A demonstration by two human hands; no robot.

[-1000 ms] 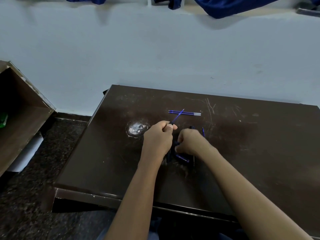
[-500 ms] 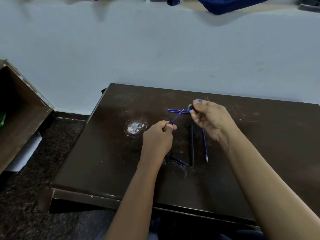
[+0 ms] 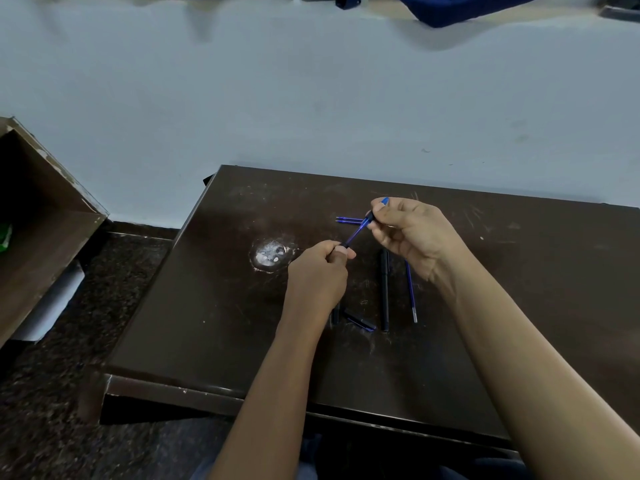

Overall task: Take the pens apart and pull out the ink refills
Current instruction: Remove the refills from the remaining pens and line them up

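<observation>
My left hand [image 3: 320, 275] is closed around the lower end of a pen, from which a thin blue ink refill [image 3: 356, 233] slants up to the right. My right hand [image 3: 412, 233] pinches the refill's upper end, where a blue tip piece [image 3: 384, 201] shows above my fingers. On the dark table [image 3: 214, 306] lie a black pen barrel [image 3: 384, 289], a loose blue refill [image 3: 411, 292] beside it, and a short black and blue cap [image 3: 360, 321]. Two more blue refills [image 3: 348, 220] lie farther back, partly hidden behind the held one.
A round scuffed pale patch [image 3: 270, 255] marks the table left of my left hand. A brown wooden box [image 3: 38, 216] stands on the floor at the left. A pale wall [image 3: 311, 98] runs behind the table, with dark blue cloth [image 3: 450, 8] hanging at the top.
My right hand left the pieces near the table's front, rose to the back right and took hold of the upper end of the refill. My left hand stayed in place.
</observation>
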